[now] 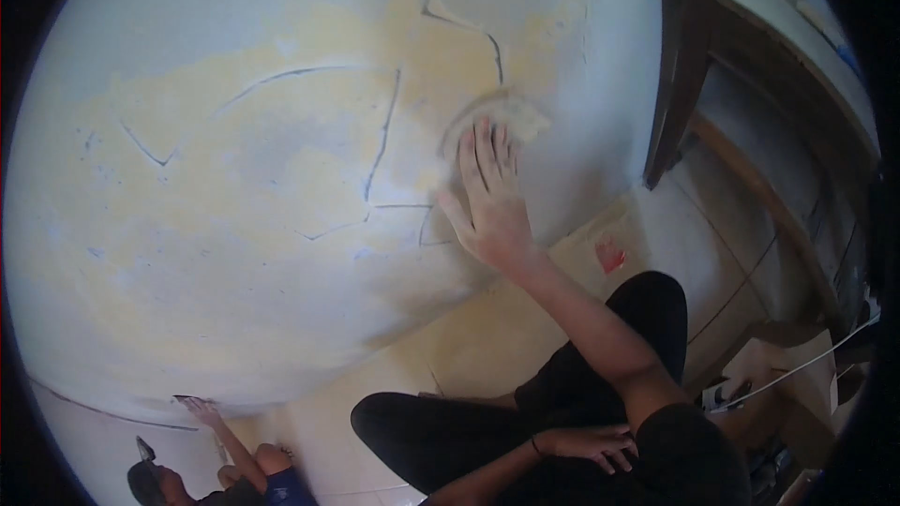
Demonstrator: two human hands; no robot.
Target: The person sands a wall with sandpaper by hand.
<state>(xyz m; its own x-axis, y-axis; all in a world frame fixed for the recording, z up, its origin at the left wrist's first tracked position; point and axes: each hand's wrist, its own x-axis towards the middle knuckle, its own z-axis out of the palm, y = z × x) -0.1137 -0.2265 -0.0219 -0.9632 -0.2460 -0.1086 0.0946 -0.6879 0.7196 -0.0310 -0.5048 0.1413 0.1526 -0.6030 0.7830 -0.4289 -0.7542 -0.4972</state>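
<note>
My right hand [489,192] reaches out to the pale wall [281,319], dust whitening its fingers. Under the fingers is a dusty, curved-edged piece of what looks like sandpaper [530,122], pressed to the wall; the palm and fingers hide part of it. Yellowish filler patches [328,37] and dark crack-like lines [386,131] mark the wall around it. My left hand [591,448], with a dark band on the wrist, rests across my lap against dark clothing, its fingers extended and apart, holding nothing that I can see.
A co-worker [178,487] sits at the lower left, one hand holding a dark-edged object to the wall. Dark wooden furniture [680,66] stands at the right. Below it are a cardboard box [778,365] and a white cable [797,356]. A red scrap [610,256] lies on the tiled floor.
</note>
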